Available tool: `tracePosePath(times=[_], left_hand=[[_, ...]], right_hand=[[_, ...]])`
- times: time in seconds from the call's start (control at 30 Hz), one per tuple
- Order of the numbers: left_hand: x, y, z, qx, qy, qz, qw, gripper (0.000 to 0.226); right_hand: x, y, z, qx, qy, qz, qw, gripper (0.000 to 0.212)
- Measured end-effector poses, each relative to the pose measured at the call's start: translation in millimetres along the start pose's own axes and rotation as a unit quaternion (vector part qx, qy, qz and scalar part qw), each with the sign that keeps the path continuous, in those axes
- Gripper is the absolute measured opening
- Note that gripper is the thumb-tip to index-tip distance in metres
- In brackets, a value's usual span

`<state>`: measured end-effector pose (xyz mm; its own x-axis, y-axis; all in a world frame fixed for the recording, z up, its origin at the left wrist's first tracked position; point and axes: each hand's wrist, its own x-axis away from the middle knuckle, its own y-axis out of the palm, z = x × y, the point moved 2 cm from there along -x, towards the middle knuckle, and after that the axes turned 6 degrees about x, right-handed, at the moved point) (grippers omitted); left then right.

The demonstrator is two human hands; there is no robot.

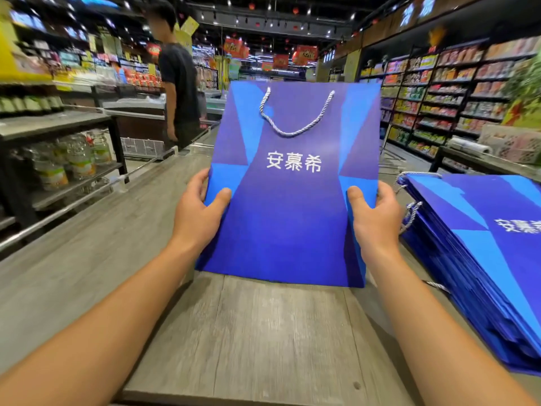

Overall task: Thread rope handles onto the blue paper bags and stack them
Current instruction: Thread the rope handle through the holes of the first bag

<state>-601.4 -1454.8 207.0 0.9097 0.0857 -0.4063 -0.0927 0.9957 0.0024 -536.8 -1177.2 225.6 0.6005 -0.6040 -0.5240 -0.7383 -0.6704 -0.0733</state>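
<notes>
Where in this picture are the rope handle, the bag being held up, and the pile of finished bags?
rope handle [295, 131]: head view, bottom of its hanging loop.
held blue bag [288, 230]: head view, middle of its front face.
stack of bags [474, 259]: head view, top bag's face.

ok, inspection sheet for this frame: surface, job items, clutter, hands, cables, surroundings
Surface: grey wood-grain table, bare in front of the person.
Job's things: blue paper bag held up flat, white rope handle threaded on its near face; stack of blue bags lying flat to the right, rope handles showing at its edge.
Clutter: nothing seen.
Grippers: left hand and right hand grip the bag's side edges, thumbs on its face.
Cables: nothing seen.
Surroundings: supermarket shelves on both sides; a person standing behind.
</notes>
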Motion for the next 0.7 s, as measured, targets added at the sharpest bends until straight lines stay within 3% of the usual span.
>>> tracePosePath(times=[0.07, 0.17, 0.33, 0.53, 0.6, 0.7], left_hand=[[1, 2, 0, 0.007, -0.017, -0.003, 1.000, 0.056], [1, 5, -4, -0.014, -0.051, -0.018, 0.998, 0.049], [1, 7, -17, -0.186, -0.076, -0.073, 0.977, 0.056], [-2, 3, -27, -0.438, -0.076, -0.141, 0.885, 0.081], [-2, 4, -28, -0.479, -0.058, -0.170, 0.860, 0.096], [2, 11, -29, -0.475, -0.024, -0.228, 0.850, 0.090]], right_hand=[[0, -2, 2, 0.020, 0.009, -0.002, 1.000, 0.014], [-1, -6, 5, 0.125, 0.033, -0.022, 0.991, 0.044], [4, -4, 28, 0.301, 0.092, -0.127, 0.941, 0.069], [12, 4, 47, 0.444, 0.079, -0.191, 0.872, 0.070], [15, 7, 46, 0.493, 0.057, -0.219, 0.840, 0.064], [18, 15, 44, 0.519, -0.008, -0.275, 0.809, 0.050]])
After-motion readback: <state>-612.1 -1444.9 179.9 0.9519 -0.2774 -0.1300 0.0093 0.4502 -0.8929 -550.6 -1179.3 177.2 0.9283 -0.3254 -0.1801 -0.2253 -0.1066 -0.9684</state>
